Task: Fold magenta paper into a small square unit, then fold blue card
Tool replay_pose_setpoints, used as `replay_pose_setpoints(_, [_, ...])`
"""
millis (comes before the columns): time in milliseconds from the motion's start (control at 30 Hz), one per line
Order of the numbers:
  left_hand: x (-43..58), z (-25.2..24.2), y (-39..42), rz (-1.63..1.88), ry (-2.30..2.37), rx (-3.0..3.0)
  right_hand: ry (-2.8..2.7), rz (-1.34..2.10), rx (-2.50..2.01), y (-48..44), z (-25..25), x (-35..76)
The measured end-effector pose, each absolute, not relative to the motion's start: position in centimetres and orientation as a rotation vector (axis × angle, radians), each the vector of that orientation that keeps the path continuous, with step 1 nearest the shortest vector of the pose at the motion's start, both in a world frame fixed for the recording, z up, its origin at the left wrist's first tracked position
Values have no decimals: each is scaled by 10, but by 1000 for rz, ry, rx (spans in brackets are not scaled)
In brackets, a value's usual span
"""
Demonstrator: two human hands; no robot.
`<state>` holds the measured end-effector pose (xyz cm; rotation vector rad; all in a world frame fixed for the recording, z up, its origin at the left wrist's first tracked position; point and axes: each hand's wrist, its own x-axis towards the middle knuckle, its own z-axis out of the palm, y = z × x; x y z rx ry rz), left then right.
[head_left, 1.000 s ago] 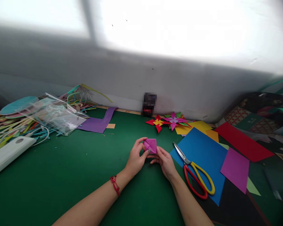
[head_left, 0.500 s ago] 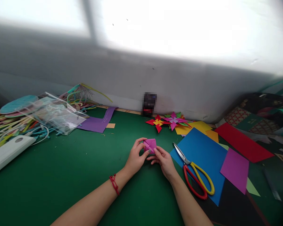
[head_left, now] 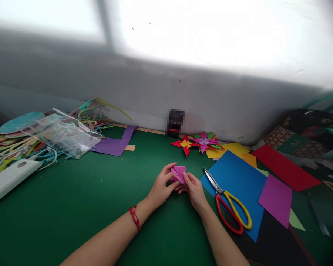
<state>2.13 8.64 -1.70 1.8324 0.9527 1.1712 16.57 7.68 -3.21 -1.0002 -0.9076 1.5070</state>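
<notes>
A small folded magenta paper piece (head_left: 178, 172) sits between both hands just above the green table mat (head_left: 80, 199). My left hand (head_left: 161, 187), with a red string bracelet on its wrist, pinches the piece's left side. My right hand (head_left: 193, 190) pinches its right edge with thumb and forefinger pressed onto a fold. Both hands are closed on the paper. Part of the piece is hidden behind my fingers.
Scissors (head_left: 229, 207) with red and yellow handles lie on a blue sheet (head_left: 238, 184) right of my hands, beside a purple square (head_left: 276, 199) and a red sheet (head_left: 285, 168). Finished paper stars (head_left: 195, 142) lie by the wall. At the left: a plastic bag (head_left: 66, 133), coloured strips, a white board (head_left: 8, 179).
The hands have shifted slightly down and closer together. My right fingers have moved up over the magenta piece and pressed a fold, so less of it shows.
</notes>
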Motion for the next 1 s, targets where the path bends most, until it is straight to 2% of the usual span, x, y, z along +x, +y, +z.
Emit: replay_pose_setpoints(1000, [22,-17,87,1248,1012,1562,-1173,1499,-1029,72,-28,162])
